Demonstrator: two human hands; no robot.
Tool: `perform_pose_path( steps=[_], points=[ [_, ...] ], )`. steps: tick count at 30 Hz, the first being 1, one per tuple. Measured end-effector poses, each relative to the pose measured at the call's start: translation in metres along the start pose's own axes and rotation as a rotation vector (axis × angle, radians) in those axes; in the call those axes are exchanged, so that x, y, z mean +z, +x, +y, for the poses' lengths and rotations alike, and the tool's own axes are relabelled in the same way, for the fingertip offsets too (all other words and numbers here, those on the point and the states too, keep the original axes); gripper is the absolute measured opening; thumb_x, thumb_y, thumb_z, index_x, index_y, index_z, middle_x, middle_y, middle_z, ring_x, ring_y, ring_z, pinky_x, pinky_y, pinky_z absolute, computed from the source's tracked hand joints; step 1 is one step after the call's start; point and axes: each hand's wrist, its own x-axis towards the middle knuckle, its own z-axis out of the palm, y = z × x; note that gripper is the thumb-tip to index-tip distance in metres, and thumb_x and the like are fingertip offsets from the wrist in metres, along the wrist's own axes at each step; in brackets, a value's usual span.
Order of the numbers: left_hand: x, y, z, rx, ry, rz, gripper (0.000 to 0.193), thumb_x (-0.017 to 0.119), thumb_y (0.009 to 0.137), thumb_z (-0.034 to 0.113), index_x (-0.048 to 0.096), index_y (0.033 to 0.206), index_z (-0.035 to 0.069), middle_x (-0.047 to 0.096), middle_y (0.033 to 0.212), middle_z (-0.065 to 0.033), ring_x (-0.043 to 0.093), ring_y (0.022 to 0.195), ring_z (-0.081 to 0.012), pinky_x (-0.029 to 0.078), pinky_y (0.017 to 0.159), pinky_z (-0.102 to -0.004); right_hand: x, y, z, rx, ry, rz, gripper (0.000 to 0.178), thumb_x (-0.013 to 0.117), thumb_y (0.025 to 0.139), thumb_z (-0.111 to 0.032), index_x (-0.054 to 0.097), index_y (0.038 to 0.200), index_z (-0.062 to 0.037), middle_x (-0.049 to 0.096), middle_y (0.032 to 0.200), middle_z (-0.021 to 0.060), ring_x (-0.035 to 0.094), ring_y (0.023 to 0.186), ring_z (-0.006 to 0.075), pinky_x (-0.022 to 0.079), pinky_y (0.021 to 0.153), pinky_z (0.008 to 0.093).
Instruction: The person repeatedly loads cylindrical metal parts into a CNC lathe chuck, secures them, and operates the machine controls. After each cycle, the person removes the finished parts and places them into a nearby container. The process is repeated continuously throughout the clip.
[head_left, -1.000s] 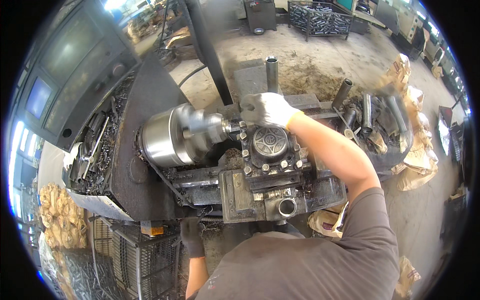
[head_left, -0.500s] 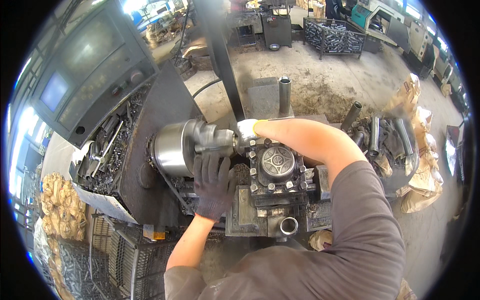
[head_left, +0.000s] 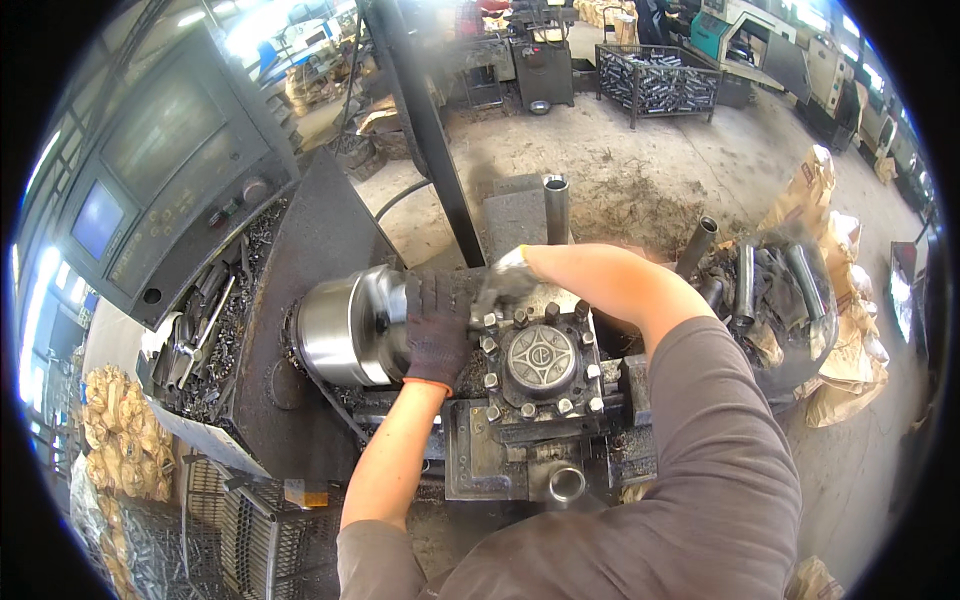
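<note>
The large silver lathe chuck (head_left: 345, 328) is left of centre, its jaws (head_left: 385, 310) smeared by motion. My left hand (head_left: 438, 335), in a dark knit glove, lies at the right side of these jaws with its fingers stretched forward. It hides the metal part between the jaws and my other hand. My right hand (head_left: 512, 278), in a white glove with dark grime, reaches across behind the square tool post (head_left: 542, 358). It is close to my left fingertips; its fingers are blurred, and what they hold cannot be made out.
A control panel (head_left: 150, 170) and a chip-filled tray (head_left: 215, 320) stand at the left. A steel tube (head_left: 557, 210) stands upright behind the tool post. A short tube (head_left: 566, 484) sits in front of it. More tubes (head_left: 745, 285) lie at the right beside paper sacks (head_left: 845, 340).
My left hand has moved forward, from in front of the metal part to over it. My right hand has shifted slightly right, and the view has tilted a little.
</note>
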Motion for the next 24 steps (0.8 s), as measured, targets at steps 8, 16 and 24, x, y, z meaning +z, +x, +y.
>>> perform_pose_path(
  steps=[8,16,24],
  points=[
    [0.019,0.002,-0.002,-0.035,0.014,-0.126,0.063,0.081,0.080,0.044,0.071,0.132,0.011,0.049,0.162,-0.0222,0.032,0.158,-0.0448,0.004,0.133,-0.0647,-0.013,-0.037,0.047,-0.844,-1.292,0.143,0.034,0.067,0.099,-0.003,0.071,0.131,-0.0097,0.069,0.142,0.0136,0.070,0.124,0.0300,0.060,0.108,0.0403],
    [0.018,0.003,-0.014,0.115,0.156,0.073,0.055,0.076,0.088,0.049,0.072,0.130,0.014,0.064,0.140,-0.0183,0.052,0.140,-0.0412,0.023,0.130,-0.0607,0.149,-0.278,0.128,-0.316,-0.011,1.108,0.042,0.084,0.084,-0.019,0.074,0.121,-0.0024,0.073,0.102,0.0060,0.067,0.082,0.0135,0.053,0.069,0.0313],
    [-0.065,-0.074,-0.011,0.067,-0.297,0.163,0.057,0.081,0.091,0.037,0.068,0.139,0.012,0.065,0.144,-0.0140,0.058,0.138,-0.0324,0.038,0.122,-0.0504,0.494,-0.296,0.321,0.276,0.872,1.613,0.021,0.069,0.087,-0.017,0.065,0.103,-0.0035,0.063,0.070,0.0042,0.057,0.052,0.0113,0.046,0.044,0.0283]
  ],
)
